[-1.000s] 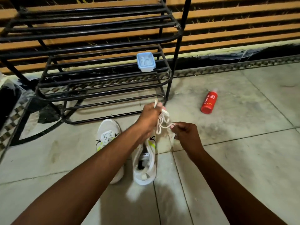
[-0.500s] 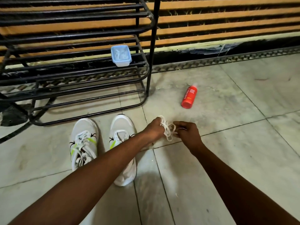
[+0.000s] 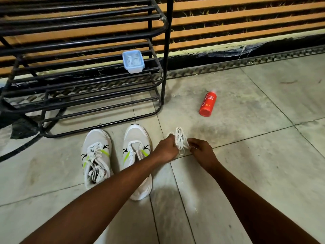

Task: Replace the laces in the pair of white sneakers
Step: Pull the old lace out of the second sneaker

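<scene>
Head view
Left hand: the left hand (image 3: pixel 166 149) reaches out over the floor (image 3: pixel 246 173), fingers curled around one side of a bundle of white laces (image 3: pixel 180 140).
Right hand: the right hand (image 3: pixel 202 150) is just beside the left, fingertips pinching the other side of the same bundle.
Laces: a loose white tangle of loops held between both hands, low over the floor tiles and just to the right of the sneakers; whether it touches the floor cannot be told.
Left sneaker: the left sneaker (image 3: pixel 96 155) stands on the floor near the front rail of the shoe rack (image 3: pixel 79 71), toe pointing towards the rack, with slack laces bunched over its opening.
Right sneaker: the right sneaker (image 3: pixel 136 147) stands just beside the first, parallel to it, toe towards the rack; its heel end is partly hidden by the left forearm.
Markings: both sneakers are white with green and black marks on the sides.
Shoe rack: black metal bars in several tiers, standing against the slatted wall at the far edge of the floor.
Blue box: a small pale blue box (image 3: pixel 133 61) sits on a lower shelf of the rack near its right end, with something white inside.
Red bottle: a red bottle (image 3: pixel 207 106) lies on its side on the floor, well apart from the hands, to the right of the rack.
</scene>
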